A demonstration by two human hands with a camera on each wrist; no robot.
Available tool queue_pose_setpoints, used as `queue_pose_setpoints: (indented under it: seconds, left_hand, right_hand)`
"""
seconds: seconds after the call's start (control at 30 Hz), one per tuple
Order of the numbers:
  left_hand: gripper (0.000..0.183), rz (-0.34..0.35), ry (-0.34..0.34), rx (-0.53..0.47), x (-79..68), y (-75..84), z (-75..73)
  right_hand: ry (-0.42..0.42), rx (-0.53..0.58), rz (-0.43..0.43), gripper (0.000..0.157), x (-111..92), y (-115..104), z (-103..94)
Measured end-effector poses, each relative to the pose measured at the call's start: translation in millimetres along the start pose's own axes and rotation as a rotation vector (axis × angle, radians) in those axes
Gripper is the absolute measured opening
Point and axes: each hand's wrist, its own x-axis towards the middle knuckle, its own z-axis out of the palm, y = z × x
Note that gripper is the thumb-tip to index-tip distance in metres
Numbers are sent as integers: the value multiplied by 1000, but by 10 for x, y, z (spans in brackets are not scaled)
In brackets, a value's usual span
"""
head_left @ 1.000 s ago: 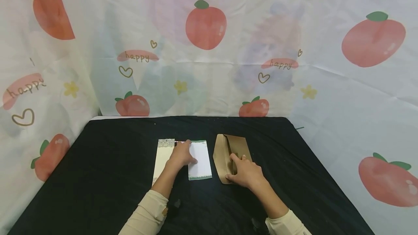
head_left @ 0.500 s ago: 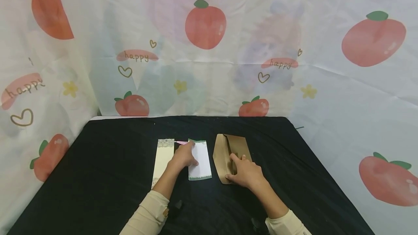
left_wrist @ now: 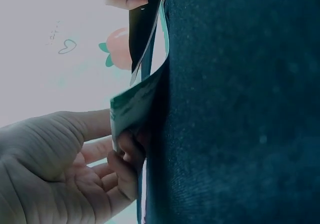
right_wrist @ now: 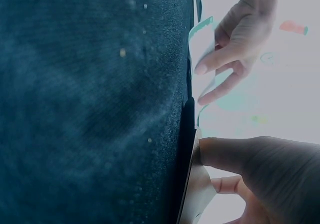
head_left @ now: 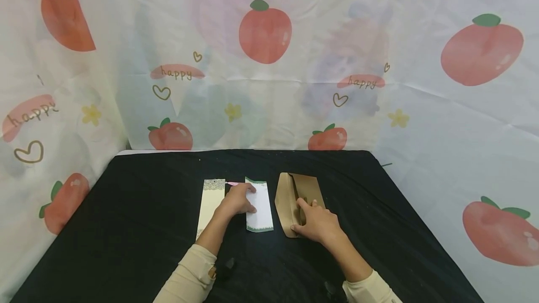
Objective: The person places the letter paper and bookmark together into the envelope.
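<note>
A white card (head_left: 262, 205) with green decorated ends lies mid-table. My left hand (head_left: 236, 201) grips its left side. In the left wrist view that side of the card (left_wrist: 137, 103) is bent up off the cloth, with the thumb on one face and curled fingers behind. To the right, a brown paper envelope (head_left: 284, 202) lies with its flap side to the left and a dark gap along its opening. My right hand (head_left: 318, 221) holds it there. The right wrist view has the thumb pressed on the envelope (right_wrist: 197, 194) and the fingers against a raised part.
A long cream card (head_left: 211, 202) with patterned ends lies left of my left hand, partly under the forearm. A thin pink strip (head_left: 233, 183) sticks out beside its top. Black cloth (head_left: 139, 228) covers the table, and a printed curtain (head_left: 269, 102) surrounds it.
The white card's left side has come up off the cloth in my left hand and shifted slightly right. The pink strip behind it has come into sight. My right hand and the envelope stay put.
</note>
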Motion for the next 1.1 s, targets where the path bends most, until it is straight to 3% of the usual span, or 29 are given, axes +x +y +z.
queue_pose_setpoints:
  seconds: [0.5,1.1]
  left_hand:
    - [52,41,-58,-82,7,11,-84]
    - [55,85,-31,-163,26,27,-124]
  right_hand:
    - [-5,-4,0,72,-9,-10,-25]
    - [-8,-3,6,71,-11,-9,-20]
